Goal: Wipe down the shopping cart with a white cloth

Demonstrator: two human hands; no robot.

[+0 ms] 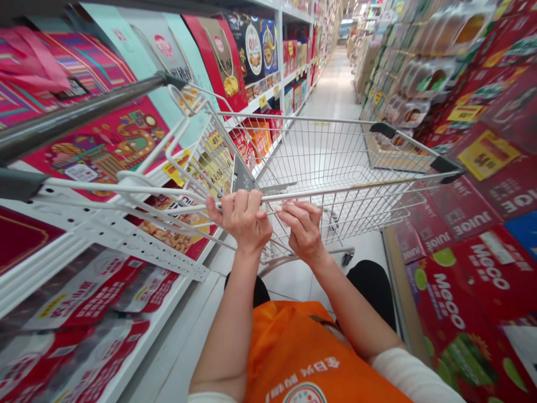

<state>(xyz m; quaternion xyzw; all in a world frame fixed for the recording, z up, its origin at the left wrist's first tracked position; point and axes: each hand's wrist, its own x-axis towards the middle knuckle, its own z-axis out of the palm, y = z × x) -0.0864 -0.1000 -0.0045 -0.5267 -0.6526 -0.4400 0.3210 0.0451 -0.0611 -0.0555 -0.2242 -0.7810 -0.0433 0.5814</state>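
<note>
- Both my hands are up on the rear top rail (pixel 335 191) of the wire shopping cart (pixel 331 162), right in front of my chest, in the middle of the aisle.
- My left hand (pixel 243 217) is clenched over the rail, fingers curled down across the front of it, knuckles toward me.
- My right hand (pixel 302 226) sits just beside it, nearly touching, fingertips hooked over the same rail and thumb tucked underneath.
- The basket looks bare of goods from here: only mesh and the pale floor tiles (pixel 335 89) showing through.
- I judge it light and easy to swing with nothing loaded, but stiff all the way: thin steel wire, no give under the fingers.
- The rail is narrow and smooth, so it could slip in a loose hold; a full wrap of the fingers is the safer purchase.
- The black corner caps (pixel 445 164) at the far right of the rail would give a wider stance for steering than my close-set grip.
- On my left, a shelf (pixel 126 235) of red gift boxes (pixel 104 143) crowds close to the cart's side.
- On my right, stacked red juice cartons (pixel 470 280) stand near the other side.
- My orange vest (pixel 293 352) fills the bottom of the view.
</note>
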